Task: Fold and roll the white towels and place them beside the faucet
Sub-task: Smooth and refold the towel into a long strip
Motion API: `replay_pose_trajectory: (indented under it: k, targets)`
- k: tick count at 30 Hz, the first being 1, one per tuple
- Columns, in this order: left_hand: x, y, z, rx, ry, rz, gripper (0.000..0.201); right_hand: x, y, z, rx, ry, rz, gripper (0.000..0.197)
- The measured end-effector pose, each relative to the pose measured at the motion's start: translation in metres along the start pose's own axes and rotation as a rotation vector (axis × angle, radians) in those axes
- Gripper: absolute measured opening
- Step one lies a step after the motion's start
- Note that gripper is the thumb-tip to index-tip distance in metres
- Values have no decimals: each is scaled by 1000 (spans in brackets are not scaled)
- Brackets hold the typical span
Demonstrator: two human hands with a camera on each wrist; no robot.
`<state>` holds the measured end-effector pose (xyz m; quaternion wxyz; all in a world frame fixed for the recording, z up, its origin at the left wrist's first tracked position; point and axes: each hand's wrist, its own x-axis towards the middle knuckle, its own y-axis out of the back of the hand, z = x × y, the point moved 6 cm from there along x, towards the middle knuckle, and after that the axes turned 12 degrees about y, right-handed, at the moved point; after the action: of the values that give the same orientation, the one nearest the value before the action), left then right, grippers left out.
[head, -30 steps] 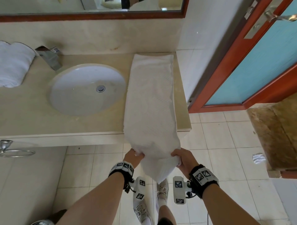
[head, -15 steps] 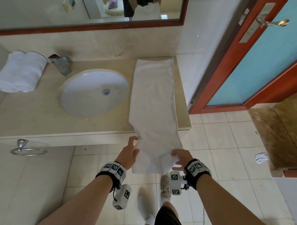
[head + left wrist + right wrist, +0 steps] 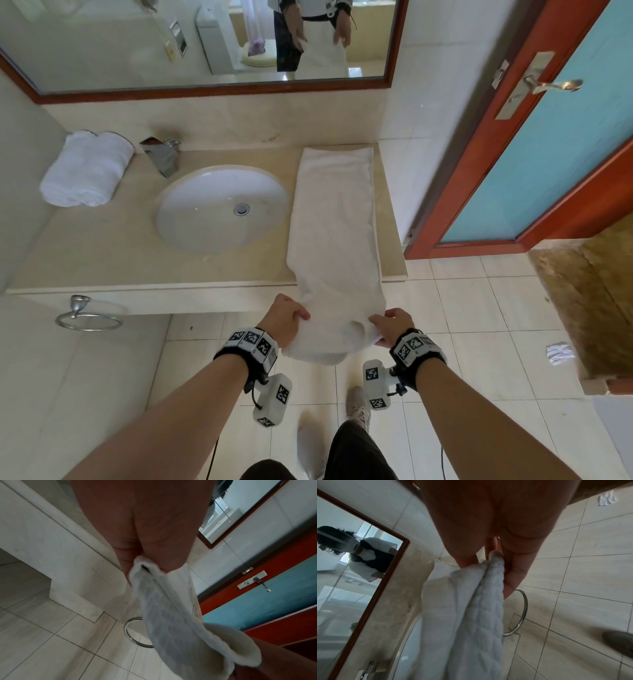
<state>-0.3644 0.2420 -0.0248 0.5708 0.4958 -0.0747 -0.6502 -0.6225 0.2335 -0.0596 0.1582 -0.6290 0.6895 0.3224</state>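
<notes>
A long white towel (image 3: 334,219), folded into a narrow strip, lies on the counter to the right of the sink and hangs over the front edge. My left hand (image 3: 286,320) grips the near end's left side and my right hand (image 3: 388,323) pinches its right side, the end curled over between them. The left wrist view shows the towel edge (image 3: 161,596) clamped in my left hand (image 3: 137,566). In the right wrist view my right hand (image 3: 494,561) squeezes bunched towel (image 3: 471,615). Left of the faucet (image 3: 161,156) rest rolled white towels (image 3: 85,169).
The oval sink (image 3: 219,205) is sunk in the beige counter (image 3: 85,253), which ends at the right wall. A chrome towel ring (image 3: 87,317) hangs under the counter's left front. An orange-framed blue door (image 3: 534,164) stands at right. A crumpled paper (image 3: 560,353) lies on the tiled floor.
My left hand, open beside the towel half a second ago, now grips its near end. Both hands have turned that hanging end up and over. The head view has tilted up toward the mirror.
</notes>
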Motion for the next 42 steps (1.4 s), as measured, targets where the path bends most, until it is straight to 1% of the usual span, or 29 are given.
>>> replay_pose_trajectory:
  k: [1, 2, 3, 4, 5, 6, 7, 8, 9, 10, 11, 13, 14, 15, 17, 21, 23, 26, 27, 29, 30, 32, 33, 35, 36, 37, 40, 41, 42]
  targets:
    - [0, 2, -1, -13, 13, -4, 26, -2, -2, 1, -22, 12, -35, 20]
    - [1, 4, -2, -23, 24, -18, 25, -3, -5, 3, -28, 3, -77, 20]
    - [1, 4, -2, -24, 28, -38, 30, -3, -7, 3, -53, -2, -94, 25]
    - [1, 4, -3, -14, 18, -56, 41, -3, -10, 3, -43, -5, -120, 30]
    - [0, 4, -3, -5, 7, -74, 52, -2, -11, 4, 17, -6, -125, 31]
    - [0, 3, -3, -3, 4, -87, 63, -1, -12, 6, 29, -22, -133, 30]
    - [-1, 3, -3, -3, 1, -97, 71, -2, -13, 10, 52, -57, -140, 33]
    - [-1, 1, -3, -1, -2, -104, 77, -5, -12, 11, 52, -74, -162, 40]
    - [-1, 0, -4, 3, -4, -115, 81, -8, -10, 11, 26, -51, -170, 45]
    - [-2, -2, -4, 8, -6, -126, 84, -12, -11, 10, 24, -60, -207, 46]
    - [-1, -3, -4, 19, -7, -139, 86, -15, -12, 11, 43, -62, -245, 43]
    - [-1, -6, -4, 49, -17, -157, 86, -20, -19, 12, 120, -123, -306, 26]
    - [-2, -6, -3, 57, -24, -161, 85, -25, -18, 8, 110, -113, -283, 17]
    - [-2, -7, -2, 59, -29, -162, 84, -23, -21, 12, 150, -143, -284, 15]
    - [0, -6, -3, 53, -34, -156, 82, -23, -25, 11, 183, -166, -259, 21]
    - [4, -2, -14, 47, -18, -145, 75, -23, -14, 10, 206, -178, -194, 31]
    - [5, -2, -18, 44, -9, -139, 73, -19, -9, 9, 210, -142, -184, 27]
    - [3, -4, -17, 38, 4, -152, 72, -13, -3, 10, 140, -87, -147, 21]
    - [2, -5, -15, 30, 7, -159, 71, -12, -2, 13, 130, -100, -129, 23]
    - [1, -6, -12, 3, 6, -163, 68, -11, -2, 21, 96, -136, -125, 35]
    - [0, -6, -10, -2, -1, -160, 67, -11, -4, 26, 60, -152, -140, 46]
    - [-1, -5, -6, 1, -16, -150, 65, -7, -6, 34, -63, -159, -148, 78]
    - [-2, -4, -3, -3, -21, -145, 65, -8, -6, 37, -115, -167, -129, 87]
    - [-3, -3, -1, -25, -17, -137, 64, -13, -7, 38, -169, -177, -91, 84]
    - [-3, -2, 0, -35, -14, -137, 64, -17, -10, 39, -178, -182, -95, 80]
    - [-3, -1, 0, -45, -12, -141, 64, -17, -15, 43, -193, -187, -109, 79]
    - [-4, -2, -1, -83, -2, -150, 63, -22, -30, 49, -261, -169, -136, 91]
    - [-4, -2, -2, -87, -2, -148, 63, -24, -35, 49, -283, -160, -150, 93]
    - [-4, -3, -3, -88, -5, -147, 62, -28, -39, 47, -304, -153, -180, 88]
